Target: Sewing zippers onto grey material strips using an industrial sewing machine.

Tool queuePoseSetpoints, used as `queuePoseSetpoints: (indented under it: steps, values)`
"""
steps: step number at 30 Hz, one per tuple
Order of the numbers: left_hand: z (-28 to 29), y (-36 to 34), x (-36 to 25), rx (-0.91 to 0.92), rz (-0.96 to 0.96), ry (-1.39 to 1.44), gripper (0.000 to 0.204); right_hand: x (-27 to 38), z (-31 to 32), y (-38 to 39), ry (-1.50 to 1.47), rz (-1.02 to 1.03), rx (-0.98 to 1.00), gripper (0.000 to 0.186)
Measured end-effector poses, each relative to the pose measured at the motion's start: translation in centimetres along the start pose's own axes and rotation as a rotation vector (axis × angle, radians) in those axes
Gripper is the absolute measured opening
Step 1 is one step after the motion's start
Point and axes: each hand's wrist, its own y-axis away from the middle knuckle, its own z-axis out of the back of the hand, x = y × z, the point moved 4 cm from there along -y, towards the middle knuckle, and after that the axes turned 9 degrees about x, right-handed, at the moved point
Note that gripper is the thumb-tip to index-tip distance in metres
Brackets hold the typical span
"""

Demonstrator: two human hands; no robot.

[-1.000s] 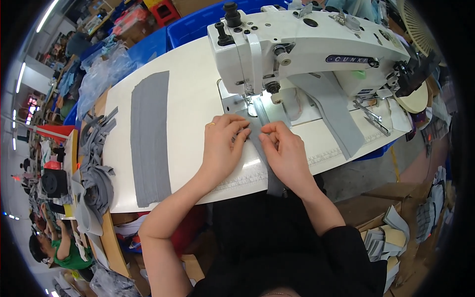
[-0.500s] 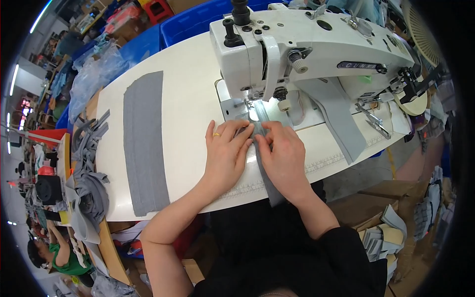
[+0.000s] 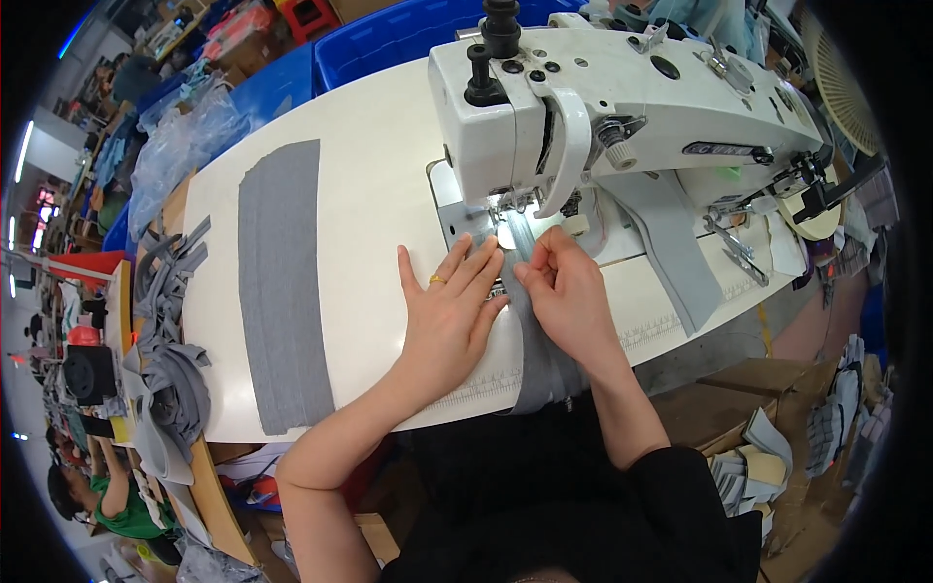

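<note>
A smooth white sewing tabletop (image 3: 374,243), a ruler scale (image 3: 476,387) along its near edge, carries a bulky white metal sewing machine (image 3: 632,97). A broad grey fabric panel (image 3: 282,291) lies flat at left, a long grey fabric strip (image 3: 539,360) mid-table, a pale grey curved fabric piece (image 3: 671,253) at right.

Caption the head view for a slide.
Left hand spread, right hand on grey fabric, before a white sewing machine.

Fluorescent tubes (image 3: 24,151) glowed at far left (one bluish); a red plastic stool (image 3: 308,19) stood upper left, grey floor (image 3: 731,340) lower right.
</note>
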Motion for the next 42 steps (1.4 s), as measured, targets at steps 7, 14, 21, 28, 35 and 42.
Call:
queuePoseSetpoints:
  steps: [7,14,21,28,35,42]
  values:
    - [-0.3,-0.8,-0.1,0.015,0.041,-0.038,0.047,0.1,0.2,-0.4,0.110,0.002,0.012,0.019]
    - [0.8,-2.3,1.5,-0.066,0.071,0.128,0.023,0.0,2.7,-0.6,0.654,0.490,0.130,0.034]
    - [1.2,-6.0,3.3,-0.120,0.277,0.298,0.015,-1.2,3.0,-1.3,0.563,0.693,0.338,0.037]
    - [0.4,-6.7,5.1,-0.006,0.289,0.408,0.018,-1.4,3.0,-1.4,0.532,0.772,0.311,0.038]
    - [0.6,-7.2,5.2,-0.086,0.408,0.643,0.010,-1.4,3.1,-1.3,0.527,0.771,0.278,0.039]
    - [0.3,-7.2,4.5,-0.280,0.417,0.570,0.011,-1.1,3.0,-1.2,0.557,0.757,0.291,0.048]
